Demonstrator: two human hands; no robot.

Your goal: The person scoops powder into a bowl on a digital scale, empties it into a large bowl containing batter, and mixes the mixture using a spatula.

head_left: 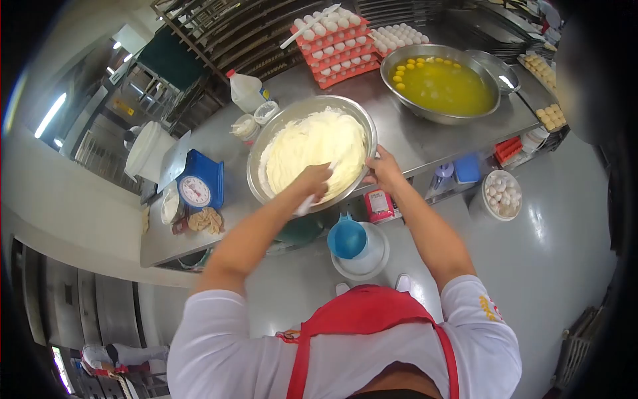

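Note:
A wide metal bowl (pixel 255 174) of pale, creamy batter (pixel 311 143) sits at the front of the steel table. My left hand (pixel 314 181) is closed around a white spatula (pixel 306 205) over the batter; its handle end sticks out below my fist and the other end reaches the batter, somewhat blurred. On the bowl's right side my right hand (pixel 384 167) grips the rim. To the right stands a second metal bowl (pixel 435 118) with yellow liquid and several whole yolks.
Red egg trays (pixel 339 63) are stacked at the back, with another spatula (pixel 309 26) on top. A blue scale (pixel 203 179), a white jug (pixel 247 91) and small tubs (pixel 266 112) stand left. Below are a blue pitcher (pixel 347 239) and a bucket of eggs (pixel 503 195).

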